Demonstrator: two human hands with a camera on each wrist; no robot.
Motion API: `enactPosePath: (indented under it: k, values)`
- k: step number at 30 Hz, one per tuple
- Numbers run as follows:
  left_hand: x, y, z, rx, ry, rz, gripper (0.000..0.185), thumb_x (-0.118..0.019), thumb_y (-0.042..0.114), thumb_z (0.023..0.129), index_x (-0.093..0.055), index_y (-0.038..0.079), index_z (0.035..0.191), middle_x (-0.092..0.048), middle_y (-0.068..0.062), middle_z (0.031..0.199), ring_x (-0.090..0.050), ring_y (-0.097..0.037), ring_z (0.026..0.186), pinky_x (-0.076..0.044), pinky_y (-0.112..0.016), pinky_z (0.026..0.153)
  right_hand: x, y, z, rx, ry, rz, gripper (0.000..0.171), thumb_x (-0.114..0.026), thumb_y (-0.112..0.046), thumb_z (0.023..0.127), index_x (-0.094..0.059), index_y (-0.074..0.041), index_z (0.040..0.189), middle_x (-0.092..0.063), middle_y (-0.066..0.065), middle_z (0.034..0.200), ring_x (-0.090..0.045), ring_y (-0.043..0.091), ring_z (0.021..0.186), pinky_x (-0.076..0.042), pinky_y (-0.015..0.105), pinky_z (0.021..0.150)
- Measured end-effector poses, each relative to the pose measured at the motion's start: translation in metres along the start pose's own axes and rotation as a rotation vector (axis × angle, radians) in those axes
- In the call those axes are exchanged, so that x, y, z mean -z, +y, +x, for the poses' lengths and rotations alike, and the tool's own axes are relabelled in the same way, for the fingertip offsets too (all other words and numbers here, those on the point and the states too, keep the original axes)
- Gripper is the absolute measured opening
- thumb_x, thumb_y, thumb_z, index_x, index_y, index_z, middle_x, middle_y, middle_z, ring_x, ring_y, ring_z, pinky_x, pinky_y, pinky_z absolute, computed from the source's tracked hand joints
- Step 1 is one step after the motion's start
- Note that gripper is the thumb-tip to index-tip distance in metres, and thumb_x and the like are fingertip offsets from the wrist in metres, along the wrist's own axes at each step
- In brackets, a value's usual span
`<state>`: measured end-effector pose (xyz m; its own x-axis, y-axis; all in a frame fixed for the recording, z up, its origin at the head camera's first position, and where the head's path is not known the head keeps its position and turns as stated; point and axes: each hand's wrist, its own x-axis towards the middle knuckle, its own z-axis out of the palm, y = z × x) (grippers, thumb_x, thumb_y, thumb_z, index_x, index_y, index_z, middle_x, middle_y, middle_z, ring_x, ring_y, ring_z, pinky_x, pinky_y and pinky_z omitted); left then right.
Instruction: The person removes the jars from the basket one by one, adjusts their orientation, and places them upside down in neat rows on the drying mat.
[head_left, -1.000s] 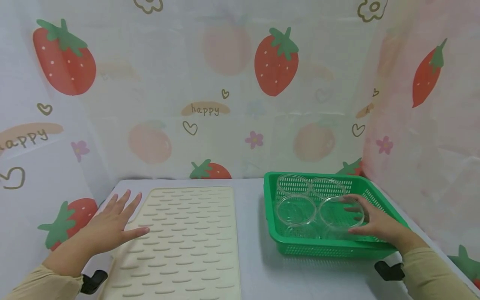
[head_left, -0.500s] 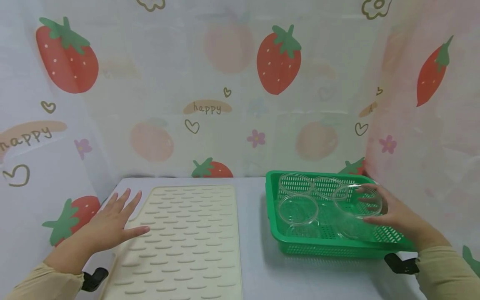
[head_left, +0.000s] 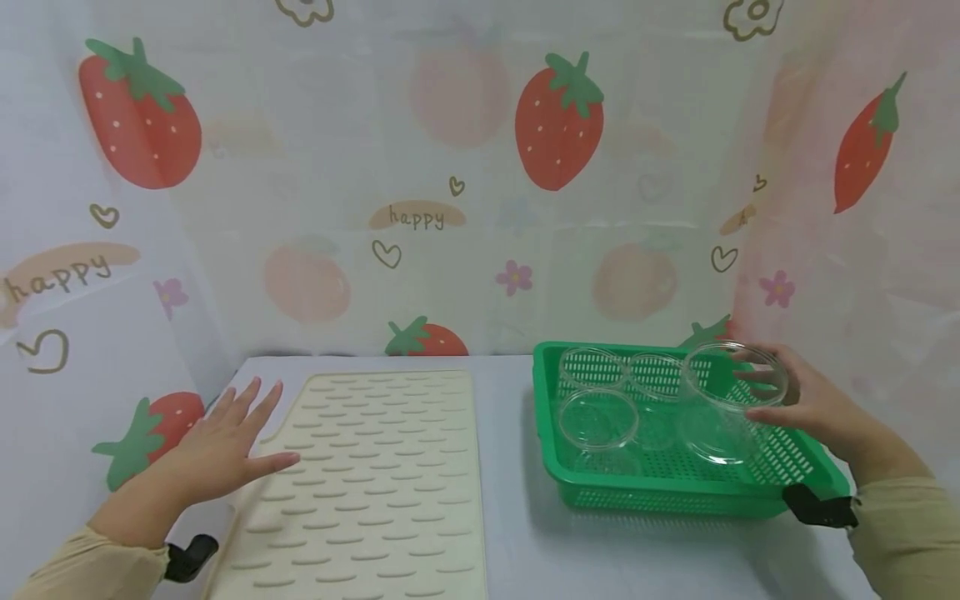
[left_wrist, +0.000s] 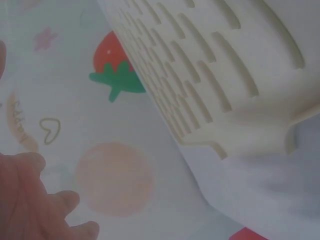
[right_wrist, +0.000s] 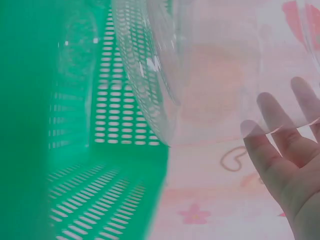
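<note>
My right hand (head_left: 825,408) grips a clear, round, wide-mouthed cup (head_left: 716,429) by its right side, thumb nearer me. It is raised above the right part of a green plastic basket (head_left: 645,482). The right wrist view shows the fingers (right_wrist: 270,160) against the transparent cup wall (right_wrist: 150,65). Three similar clear cups stand in the basket: a front one (head_left: 598,447) and two behind it, the left (head_left: 592,387) and the right (head_left: 656,396). With fingers spread and nothing held, my left hand (head_left: 210,458) hovers by the left edge of a cream ridged mat (head_left: 375,475).
White table surface (head_left: 517,533) lies between the mat and the basket. A strawberry-print cloth (head_left: 420,283) closes off the back and both sides. The basket's right end is near the right-hand cloth. In the left wrist view the cream mat (left_wrist: 240,115) has a notched edge.
My right hand has lifted the front right cup up and moved it rightward, out from beside the others. The left hand stays in place.
</note>
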<state>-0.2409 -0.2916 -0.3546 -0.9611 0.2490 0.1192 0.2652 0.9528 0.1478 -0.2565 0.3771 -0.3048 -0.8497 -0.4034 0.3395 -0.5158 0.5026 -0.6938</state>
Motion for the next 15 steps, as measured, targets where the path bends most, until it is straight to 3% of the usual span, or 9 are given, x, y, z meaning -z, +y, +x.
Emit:
enactPosePath:
  k: [7,11,15]
  values:
    - [0.006,0.002,-0.002,0.011,0.006,-0.002,0.102,-0.047,0.072,0.076,0.0,0.018,0.148,-0.005,-0.023,0.149,-0.004,-0.051,0.131,-0.01,-0.075,0.09,0.007,-0.015,0.012,0.027,0.016,0.023,0.073,-0.06,0.01,0.077,-0.024,-0.006,0.138,-0.045,-0.008,0.126,-0.046,-0.002,0.112,-0.05,0.022,0.074]
    - [0.009,0.002,-0.001,0.021,0.008,-0.002,0.102,-0.046,0.073,0.076,-0.001,0.017,0.148,-0.004,-0.022,0.15,-0.003,-0.051,0.132,-0.008,-0.075,0.091,0.009,-0.026,0.021,0.025,0.029,0.002,0.076,-0.062,0.008,0.075,-0.025,-0.01,0.139,-0.049,-0.011,0.123,-0.047,-0.003,0.11,-0.049,0.02,0.075]
    - [0.012,0.002,-0.001,0.029,0.007,0.002,0.104,-0.045,0.075,0.075,-0.002,0.016,0.148,-0.004,-0.022,0.15,-0.004,-0.05,0.132,-0.007,-0.075,0.091,0.012,-0.038,0.035,0.082,0.026,0.049,0.076,-0.061,0.012,0.074,-0.026,-0.007,0.138,-0.048,-0.006,0.124,-0.053,0.001,0.107,-0.05,0.02,0.076]
